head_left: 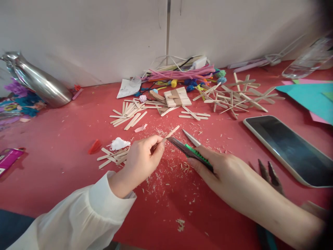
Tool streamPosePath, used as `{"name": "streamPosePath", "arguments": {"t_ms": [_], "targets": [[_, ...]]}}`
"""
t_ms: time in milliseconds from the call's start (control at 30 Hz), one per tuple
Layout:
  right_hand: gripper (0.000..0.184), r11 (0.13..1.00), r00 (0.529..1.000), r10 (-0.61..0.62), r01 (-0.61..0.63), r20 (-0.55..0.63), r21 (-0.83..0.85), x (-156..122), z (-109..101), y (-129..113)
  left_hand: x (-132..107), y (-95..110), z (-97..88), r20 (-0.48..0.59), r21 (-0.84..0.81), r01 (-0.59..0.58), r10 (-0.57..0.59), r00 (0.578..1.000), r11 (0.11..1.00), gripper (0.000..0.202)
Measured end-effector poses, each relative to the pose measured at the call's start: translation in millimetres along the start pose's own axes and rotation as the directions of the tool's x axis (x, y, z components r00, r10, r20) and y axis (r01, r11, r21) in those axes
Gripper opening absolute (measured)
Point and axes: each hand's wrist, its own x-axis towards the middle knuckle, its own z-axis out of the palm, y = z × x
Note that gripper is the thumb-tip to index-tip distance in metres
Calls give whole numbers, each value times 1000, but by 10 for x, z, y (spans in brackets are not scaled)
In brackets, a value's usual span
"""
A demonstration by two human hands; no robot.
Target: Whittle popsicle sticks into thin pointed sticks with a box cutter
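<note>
My left hand is closed in a pinch on a wooden craft stick, whose free end points up and right. My right hand is wrapped round a utility knife with a dark blade and a green slider strip. The blade's tip is right at the craft stick, close to my left fingertips; whether it touches, I cannot tell. Just beyond the knife shows a pointed silver blade, the rest of it hidden by my right hand. Wood shavings are scattered on the red table below both hands.
Loose craft sticks and a banded bundle lie ahead, near pink pipe cleaners. A phone and pliers lie right. A steel jug stands back left. White fluff sits by my left hand.
</note>
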Motion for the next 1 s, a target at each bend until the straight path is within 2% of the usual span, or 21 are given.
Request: {"name": "streamPosePath", "arguments": {"t_ms": [100, 233, 300, 467, 733, 1000], "targets": [[24, 1000, 1000, 1, -1, 3, -30, 0, 31, 16, 7, 3, 4, -3, 40, -14, 14, 1000, 999, 20], [27, 988, 993, -45, 28, -108, -155, -26, 75, 43, 8, 2, 8, 5, 48, 8, -8, 1000, 999, 22], [27, 984, 990, -60, 38, -127, -174, -36, 76, 52, 5, 2, 6, 17, 17, 34, -34, 999, 999, 23], [21, 999, 999, 31, -31, 14, -26, -15, 15, 36, 2, -5, 1, 65, -97, 87, -81, 995, 991, 24], [23, 983, 989, 88, -106, 119, 152, 6, -51, -22, 2, -7, 2, 54, -41, 62, -59, 997, 997, 25], [29, 860, 941, 141, -270, 307, 433, 12, -54, -35, -1, 38, -10, 26, -11, 7, -7, 1000, 1000, 21]]}}
